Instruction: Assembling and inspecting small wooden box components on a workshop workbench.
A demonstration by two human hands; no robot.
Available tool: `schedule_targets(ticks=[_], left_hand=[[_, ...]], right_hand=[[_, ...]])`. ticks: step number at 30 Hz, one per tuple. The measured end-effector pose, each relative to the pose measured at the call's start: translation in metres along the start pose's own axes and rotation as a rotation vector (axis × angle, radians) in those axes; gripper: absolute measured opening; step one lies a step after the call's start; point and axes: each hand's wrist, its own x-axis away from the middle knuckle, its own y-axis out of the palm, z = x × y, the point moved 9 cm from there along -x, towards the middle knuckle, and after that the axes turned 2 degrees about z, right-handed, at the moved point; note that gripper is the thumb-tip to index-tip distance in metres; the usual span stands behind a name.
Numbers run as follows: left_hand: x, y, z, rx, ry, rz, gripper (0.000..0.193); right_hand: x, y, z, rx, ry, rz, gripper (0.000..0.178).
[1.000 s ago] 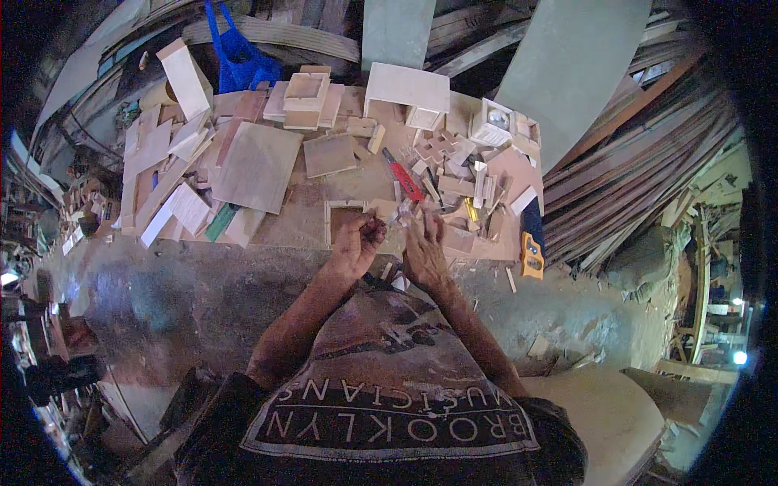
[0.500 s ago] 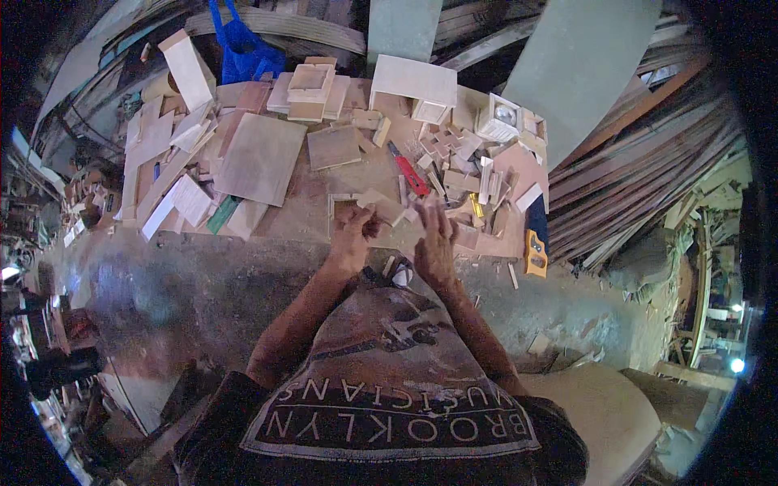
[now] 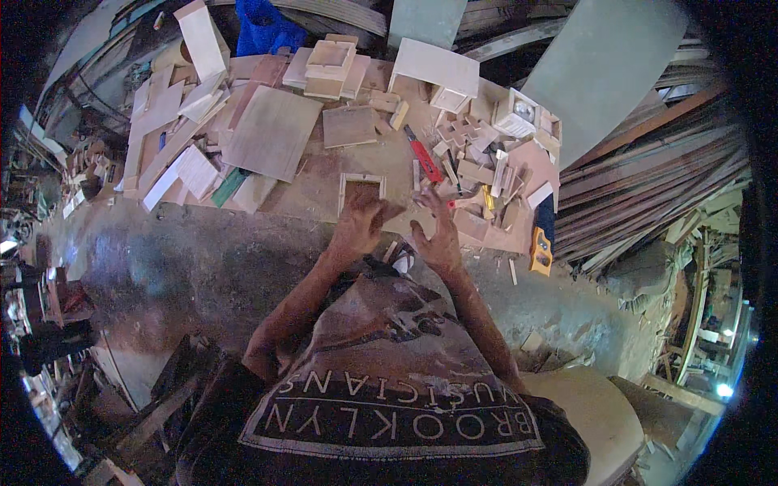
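My left hand (image 3: 356, 227) is closed over the table's near edge, its fingers round a small flat wooden piece (image 3: 394, 211) that shows only as a dark, tilted sliver. Just beyond it a small rectangular wooden frame (image 3: 347, 190) lies on the worktable; the hand hides its near side. My right hand (image 3: 441, 238) is to the right, thumb and fingers apart, with nothing seen in it. Farther off lie a red-handled tool (image 3: 423, 159) and a pile of small wood offcuts (image 3: 474, 172).
A handsaw with a yellow handle (image 3: 541, 250) sits at the table's right edge. Wooden panels (image 3: 271, 134) and boards cover the left side. Small wooden boxes (image 3: 331, 61) and a larger pale box (image 3: 435, 66) stand at the back, near a blue bag (image 3: 265, 31).
The flat wooden piece has tilted from broadside to nearly edge-on, uncovering more of the frame. My right hand's fingers have spread. The whole view has shifted slightly.
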Motion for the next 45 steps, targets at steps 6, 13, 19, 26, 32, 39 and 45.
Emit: schedule_targets(ticks=[6, 13, 19, 26, 32, 39, 45], left_hand=[[0.042, 0.042, -0.026, -0.201, 0.169, -0.247, 0.023], [0.071, 0.030, -0.036, -0.193, 0.257, -0.290, 0.025], [0.065, 0.007, -0.056, -0.181, 0.047, -0.387, 0.021], [0.062, 0.013, -0.082, -0.326, 0.124, -0.334, 0.020], [0.054, 0.017, -0.096, -0.355, 0.146, -0.226, 0.017], [0.052, 0.020, -0.107, -0.322, 0.188, -0.140, 0.017], [0.048, 0.023, -0.120, -0.273, 0.170, -0.141, 0.019]], right_hand=[[0.019, 0.049, 0.001, -0.003, 0.013, -0.228, 0.057], [0.038, 0.081, 0.000, 0.061, 0.091, -0.299, 0.055], [0.043, 0.095, 0.010, 0.019, 0.035, -0.188, 0.050], [0.039, 0.107, 0.033, 0.012, 0.038, -0.120, 0.043], [0.025, 0.112, 0.024, 0.270, -0.002, -0.153, 0.049], [0.017, 0.118, 0.030, 0.327, -0.033, -0.217, 0.051], [0.013, 0.119, 0.020, 0.380, -0.137, -0.183, 0.049]])
